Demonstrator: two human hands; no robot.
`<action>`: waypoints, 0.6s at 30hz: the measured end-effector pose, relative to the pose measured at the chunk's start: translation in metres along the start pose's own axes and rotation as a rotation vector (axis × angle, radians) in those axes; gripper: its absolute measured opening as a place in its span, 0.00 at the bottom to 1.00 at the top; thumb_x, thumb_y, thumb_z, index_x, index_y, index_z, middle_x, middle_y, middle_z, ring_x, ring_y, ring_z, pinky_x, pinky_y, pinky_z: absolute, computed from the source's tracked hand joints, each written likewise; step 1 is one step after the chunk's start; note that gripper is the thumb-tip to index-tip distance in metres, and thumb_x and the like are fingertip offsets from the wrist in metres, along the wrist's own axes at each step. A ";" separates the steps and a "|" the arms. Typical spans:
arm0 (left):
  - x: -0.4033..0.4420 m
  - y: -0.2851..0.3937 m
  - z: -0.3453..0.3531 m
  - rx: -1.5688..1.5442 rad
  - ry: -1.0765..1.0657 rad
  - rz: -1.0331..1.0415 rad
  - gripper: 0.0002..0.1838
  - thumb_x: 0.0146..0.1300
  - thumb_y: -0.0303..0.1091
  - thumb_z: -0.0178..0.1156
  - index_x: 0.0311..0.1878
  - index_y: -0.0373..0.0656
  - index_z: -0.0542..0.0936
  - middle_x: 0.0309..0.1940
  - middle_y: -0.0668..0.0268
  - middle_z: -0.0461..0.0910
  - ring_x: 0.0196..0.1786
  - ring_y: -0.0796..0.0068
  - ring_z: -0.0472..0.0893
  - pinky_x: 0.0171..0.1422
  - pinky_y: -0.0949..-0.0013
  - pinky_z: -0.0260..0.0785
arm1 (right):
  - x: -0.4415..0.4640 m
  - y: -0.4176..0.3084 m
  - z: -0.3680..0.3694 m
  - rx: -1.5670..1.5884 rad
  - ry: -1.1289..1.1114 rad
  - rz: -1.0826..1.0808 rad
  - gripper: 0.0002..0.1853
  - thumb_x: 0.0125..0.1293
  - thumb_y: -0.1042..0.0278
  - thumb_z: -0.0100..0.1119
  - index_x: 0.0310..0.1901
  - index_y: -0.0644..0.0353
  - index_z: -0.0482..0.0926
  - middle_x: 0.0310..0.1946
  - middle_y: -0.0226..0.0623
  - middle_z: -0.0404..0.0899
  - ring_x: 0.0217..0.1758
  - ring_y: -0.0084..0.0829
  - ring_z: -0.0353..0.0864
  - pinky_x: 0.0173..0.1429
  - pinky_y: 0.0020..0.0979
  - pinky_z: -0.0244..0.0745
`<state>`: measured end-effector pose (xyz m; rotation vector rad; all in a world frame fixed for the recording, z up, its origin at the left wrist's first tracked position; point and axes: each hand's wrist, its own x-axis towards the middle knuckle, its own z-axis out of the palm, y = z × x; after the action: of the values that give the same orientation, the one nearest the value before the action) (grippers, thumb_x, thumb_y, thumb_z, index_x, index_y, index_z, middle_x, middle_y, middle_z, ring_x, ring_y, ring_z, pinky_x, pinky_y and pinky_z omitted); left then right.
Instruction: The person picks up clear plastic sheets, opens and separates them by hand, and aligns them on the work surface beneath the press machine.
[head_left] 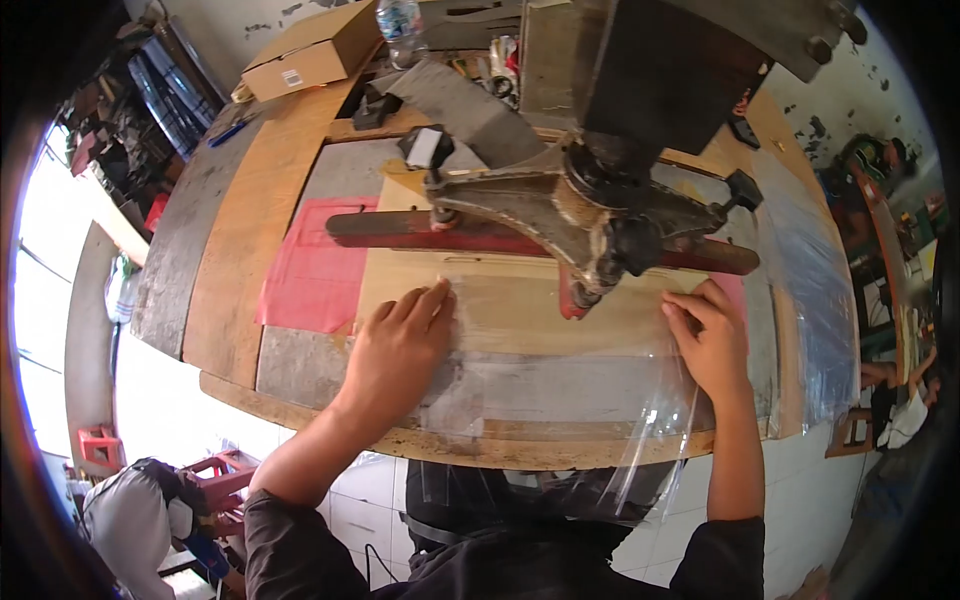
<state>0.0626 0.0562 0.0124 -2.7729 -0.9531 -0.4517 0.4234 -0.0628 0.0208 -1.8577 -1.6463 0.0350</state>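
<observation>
A clear plastic sheet (560, 385) lies over the pale yellowish board (400, 290) and hangs past the table's front edge. At the sheet's upper left corner, my left hand (410, 325) rests with its fingers pressed together. My right hand (705, 325) pinches the sheet's right edge between thumb and forefinger. Just beyond both hands stands a metal machine head (520, 205) with a long dark red bar (390, 230) across the board. Red sheets (315, 265) show beneath the board at the sides.
A cardboard box (315, 50), a plastic bottle (400, 30) and a blue pen (227, 133) are at the back left. More clear plastic (815, 320) drapes over the table's right side. Other people (140, 520) sit at lower left and far right, near red stools (100, 445).
</observation>
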 end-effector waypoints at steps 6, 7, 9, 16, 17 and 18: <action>-0.001 0.006 -0.003 0.047 -0.011 0.001 0.18 0.65 0.29 0.63 0.56 0.30 0.84 0.64 0.53 0.82 0.63 0.61 0.83 0.60 0.60 0.76 | 0.001 0.005 0.000 -0.027 -0.048 0.046 0.10 0.69 0.70 0.72 0.50 0.59 0.92 0.33 0.37 0.77 0.32 0.34 0.79 0.36 0.34 0.72; -0.001 0.007 -0.005 0.026 -0.032 -0.003 0.19 0.63 0.28 0.63 0.56 0.30 0.83 0.64 0.53 0.81 0.64 0.60 0.82 0.61 0.60 0.76 | 0.001 0.005 0.000 -0.025 -0.053 0.040 0.10 0.69 0.70 0.72 0.50 0.59 0.92 0.33 0.37 0.77 0.32 0.34 0.79 0.36 0.34 0.72; -0.001 0.007 -0.005 0.007 -0.056 -0.012 0.21 0.61 0.28 0.62 0.57 0.29 0.83 0.64 0.53 0.81 0.64 0.59 0.82 0.63 0.59 0.75 | 0.002 0.003 -0.001 0.006 -0.060 0.083 0.10 0.69 0.70 0.72 0.50 0.58 0.92 0.32 0.37 0.77 0.31 0.34 0.78 0.37 0.33 0.72; 0.001 0.003 -0.002 -0.101 -0.022 -0.018 0.21 0.60 0.26 0.61 0.55 0.26 0.82 0.63 0.49 0.79 0.65 0.54 0.81 0.68 0.56 0.76 | 0.004 0.009 0.000 0.048 -0.086 0.102 0.11 0.68 0.72 0.73 0.51 0.60 0.92 0.31 0.37 0.76 0.29 0.31 0.75 0.36 0.32 0.69; 0.001 0.002 -0.001 -0.140 -0.008 -0.008 0.21 0.60 0.25 0.61 0.55 0.25 0.82 0.63 0.48 0.79 0.65 0.53 0.81 0.69 0.55 0.76 | 0.004 0.009 -0.001 0.070 -0.096 0.111 0.11 0.67 0.73 0.73 0.51 0.60 0.92 0.31 0.37 0.76 0.29 0.30 0.75 0.35 0.32 0.69; 0.001 0.002 -0.001 -0.140 -0.010 -0.009 0.21 0.60 0.25 0.61 0.55 0.25 0.82 0.63 0.48 0.79 0.65 0.53 0.81 0.69 0.55 0.76 | 0.005 0.009 -0.002 0.091 -0.107 0.120 0.12 0.67 0.73 0.74 0.51 0.60 0.92 0.31 0.36 0.76 0.29 0.29 0.74 0.35 0.31 0.68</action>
<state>0.0645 0.0546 0.0138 -2.8985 -0.9723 -0.5265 0.4332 -0.0594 0.0194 -1.9115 -1.5741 0.2601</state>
